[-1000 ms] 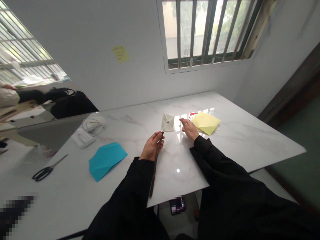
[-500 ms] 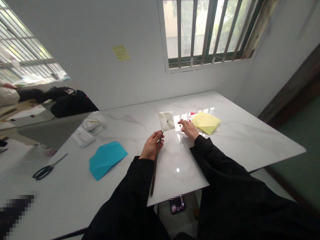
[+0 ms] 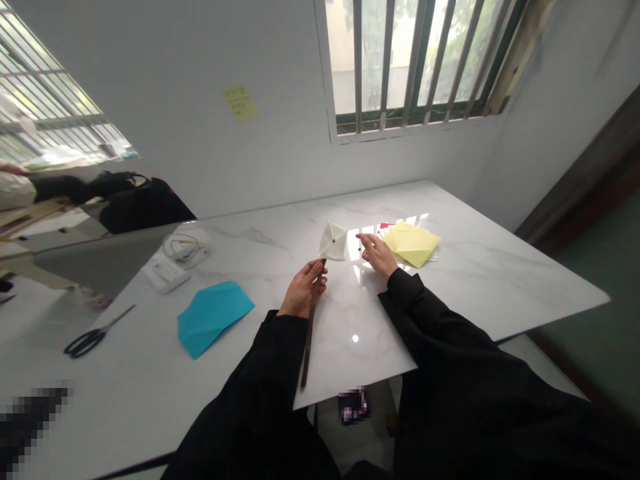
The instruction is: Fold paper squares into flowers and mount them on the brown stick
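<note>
A cream paper pinwheel (image 3: 333, 241) with a small dark centre sits at the top of a dark brown stick (image 3: 309, 340). My left hand (image 3: 303, 290) is closed around the stick just below the pinwheel. To the right of the pinwheel, my right hand (image 3: 378, 255) has its fingers apart, the index finger pointing towards the paper without touching it. It holds nothing. A tiny dark object lies on the table near its fingertips.
On the white marbled table (image 3: 465, 280) lie yellow paper (image 3: 414, 244) over red and white sheets, blue folded paper (image 3: 215, 317), black scissors (image 3: 87, 342) and a white power strip (image 3: 165, 273) with cable. A yellow note (image 3: 240, 102) hangs on the wall.
The pinwheel has turned on its stick, its blades now at a different angle. My right index finger has lifted slightly. The left hand keeps its hold.
</note>
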Demonstrator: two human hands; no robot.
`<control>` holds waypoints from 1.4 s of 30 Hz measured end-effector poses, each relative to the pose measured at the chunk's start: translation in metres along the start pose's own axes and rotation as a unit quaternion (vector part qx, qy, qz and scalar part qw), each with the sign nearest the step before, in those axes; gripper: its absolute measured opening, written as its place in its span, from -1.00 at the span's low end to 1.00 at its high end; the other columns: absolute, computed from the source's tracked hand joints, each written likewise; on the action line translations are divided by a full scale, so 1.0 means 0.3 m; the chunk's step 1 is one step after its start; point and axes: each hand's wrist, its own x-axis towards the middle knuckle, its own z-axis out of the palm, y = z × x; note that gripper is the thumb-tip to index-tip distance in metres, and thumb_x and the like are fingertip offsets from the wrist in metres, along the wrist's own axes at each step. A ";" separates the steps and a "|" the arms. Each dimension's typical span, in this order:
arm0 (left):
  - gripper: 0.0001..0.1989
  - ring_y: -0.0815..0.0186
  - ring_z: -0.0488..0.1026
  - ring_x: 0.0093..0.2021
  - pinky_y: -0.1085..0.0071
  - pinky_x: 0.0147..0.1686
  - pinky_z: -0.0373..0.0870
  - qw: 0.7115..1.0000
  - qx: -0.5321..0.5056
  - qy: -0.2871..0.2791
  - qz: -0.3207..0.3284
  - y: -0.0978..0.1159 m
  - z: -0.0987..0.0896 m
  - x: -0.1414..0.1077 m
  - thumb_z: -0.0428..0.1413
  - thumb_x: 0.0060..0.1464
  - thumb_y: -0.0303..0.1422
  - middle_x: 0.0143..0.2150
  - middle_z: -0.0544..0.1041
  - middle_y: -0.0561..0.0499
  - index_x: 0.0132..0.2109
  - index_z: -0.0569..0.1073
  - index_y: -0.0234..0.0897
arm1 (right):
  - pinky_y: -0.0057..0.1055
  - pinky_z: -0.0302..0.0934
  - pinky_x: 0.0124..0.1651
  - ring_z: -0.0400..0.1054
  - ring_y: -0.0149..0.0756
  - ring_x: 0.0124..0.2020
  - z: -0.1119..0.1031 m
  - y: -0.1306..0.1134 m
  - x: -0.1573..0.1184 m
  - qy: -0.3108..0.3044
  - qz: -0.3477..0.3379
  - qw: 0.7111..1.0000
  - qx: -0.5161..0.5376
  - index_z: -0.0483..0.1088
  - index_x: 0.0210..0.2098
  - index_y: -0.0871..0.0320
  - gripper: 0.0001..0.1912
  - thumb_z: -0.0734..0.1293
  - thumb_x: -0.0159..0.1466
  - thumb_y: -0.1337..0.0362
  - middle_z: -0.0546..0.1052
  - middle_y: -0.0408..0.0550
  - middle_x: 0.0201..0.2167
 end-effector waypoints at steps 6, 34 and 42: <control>-0.42 0.51 0.40 -0.47 0.58 -0.47 0.30 0.999 0.046 -0.018 -0.022 0.004 0.010 -0.016 0.60 -0.25 -0.16 -0.33 0.53 0.05 -0.14 0.57 -0.32 | -0.34 0.28 -0.09 0.44 -0.21 -0.34 -0.014 -0.032 -0.040 0.045 -0.087 0.994 -0.058 0.28 0.49 0.11 -0.21 0.09 0.50 -0.25 0.48 -0.15 -0.46; -0.39 0.51 0.38 -0.47 0.58 -0.48 0.28 0.999 0.047 -0.018 -0.014 -0.001 0.002 -0.005 0.61 -0.28 -0.13 -0.33 0.51 0.06 -0.13 0.58 -0.30 | -0.24 0.19 -0.14 0.42 -0.12 -0.38 -0.023 0.014 0.005 -0.030 0.024 0.984 -0.173 0.33 -0.66 0.06 -0.14 -0.05 0.50 -0.34 0.45 0.03 -0.58; -0.43 0.48 0.37 -0.47 0.53 -0.48 0.24 0.997 0.070 -0.025 -0.009 0.001 0.011 -0.016 0.58 -0.23 -0.12 -0.34 0.53 0.03 -0.14 0.59 -0.30 | -0.32 0.22 -0.15 0.43 -0.15 -0.35 -0.020 0.001 -0.017 0.052 -0.053 0.994 -0.084 0.48 0.25 0.09 -0.21 0.05 0.46 -0.35 0.48 -0.14 -0.48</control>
